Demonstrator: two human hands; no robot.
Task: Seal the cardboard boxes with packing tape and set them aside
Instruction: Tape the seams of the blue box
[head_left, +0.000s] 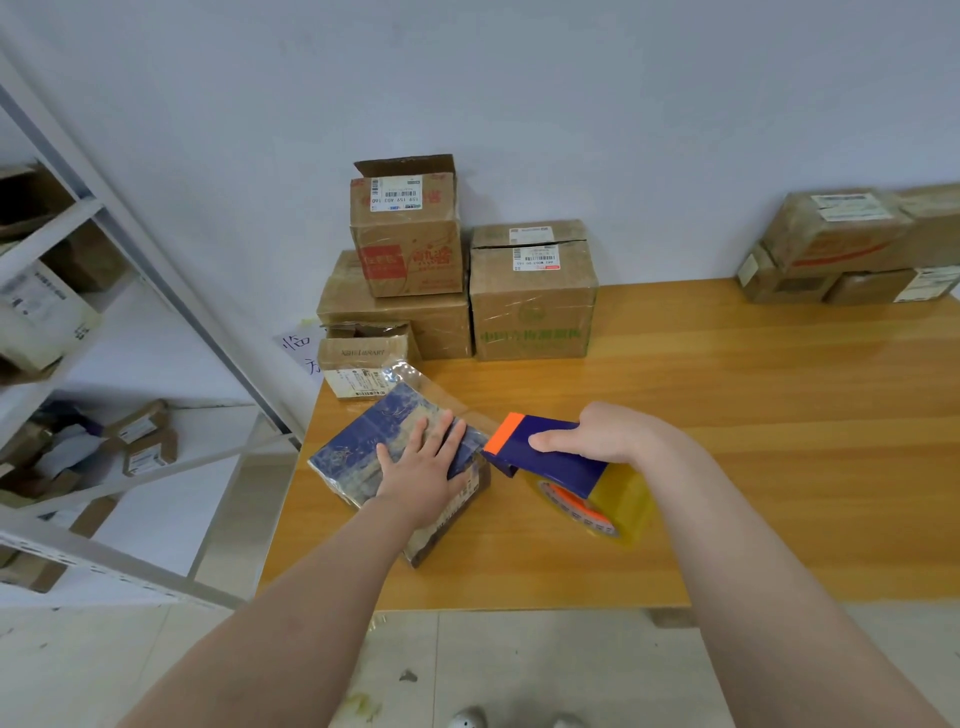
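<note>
A small cardboard box with a blue printed top (363, 447) lies near the front left of the wooden table (727, 405). My left hand (423, 470) presses flat on its top with straight fingers. My right hand (597, 439) grips a blue and orange tape dispenser (545, 452) holding a roll of clear yellowish tape (608, 504), just right of the box. A strip of clear tape (415, 382) runs from the dispenser across the box's far edge.
Several cardboard boxes (530, 301) are stacked against the wall at the table's back left, one open on top (405, 223). More boxes (841, 249) sit at the back right. A white metal shelf (104, 322) with parcels stands to the left.
</note>
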